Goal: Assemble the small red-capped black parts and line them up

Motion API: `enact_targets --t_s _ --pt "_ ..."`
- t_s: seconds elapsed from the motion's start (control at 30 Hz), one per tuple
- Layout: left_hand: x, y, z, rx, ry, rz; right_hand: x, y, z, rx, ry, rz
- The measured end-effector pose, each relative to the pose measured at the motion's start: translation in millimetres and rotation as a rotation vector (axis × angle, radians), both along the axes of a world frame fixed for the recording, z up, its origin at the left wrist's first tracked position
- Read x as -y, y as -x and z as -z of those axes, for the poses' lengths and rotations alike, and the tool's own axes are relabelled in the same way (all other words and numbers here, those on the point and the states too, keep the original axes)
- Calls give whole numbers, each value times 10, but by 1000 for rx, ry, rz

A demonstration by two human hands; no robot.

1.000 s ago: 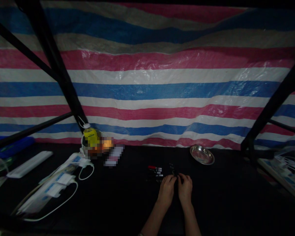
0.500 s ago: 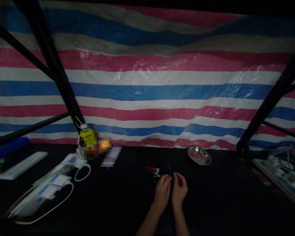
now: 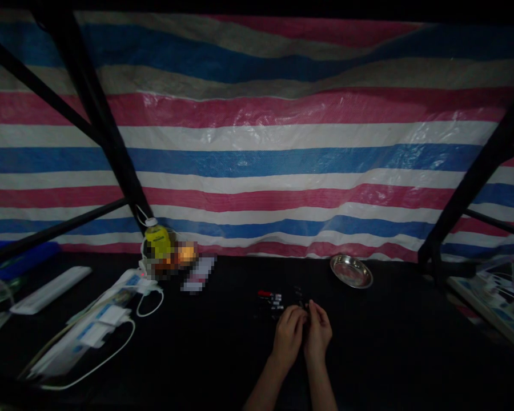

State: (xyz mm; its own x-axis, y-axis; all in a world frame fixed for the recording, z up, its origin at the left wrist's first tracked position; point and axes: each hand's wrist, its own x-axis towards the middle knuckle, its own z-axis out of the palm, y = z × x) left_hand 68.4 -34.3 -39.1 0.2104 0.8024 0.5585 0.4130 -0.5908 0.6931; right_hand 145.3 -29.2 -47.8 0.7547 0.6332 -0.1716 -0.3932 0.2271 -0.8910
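Note:
My left hand (image 3: 288,335) and my right hand (image 3: 318,334) are side by side over the black table (image 3: 389,342), their fingertips pinched together around something small and dark that I cannot make out. Just beyond the fingers lie several small parts (image 3: 270,299), one with a red end, others dark with pale marks. Both hands are curled, thumbs toward each other.
A shiny metal dish (image 3: 351,271) sits at the back right. At the back left stand a yellow bottle (image 3: 157,242), white power strips with cables (image 3: 98,325) and a white bar (image 3: 50,289). Black frame posts (image 3: 98,120) rise on both sides. A striped tarpaulin (image 3: 282,160) hangs behind.
The hands have stayed pressed together at the same spot, with the fingers shifting slightly. The view has swayed a little.

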Motion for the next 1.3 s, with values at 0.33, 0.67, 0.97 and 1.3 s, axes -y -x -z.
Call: enact_targets --t_s 0.33,0.67,0.97,1.3 --pt "36 -14 -16 -26 -109 -17 61 15 -35 44 45 -33" --pt "0 52 -68 -69 -169 -252 48 129 -78 170 -75 -252" --pt "48 419 -26 -242 31 -647 87 253 -58 294 2 -105" --pt "20 521 110 -354 205 -761 19 365 -18 607 100 -203"
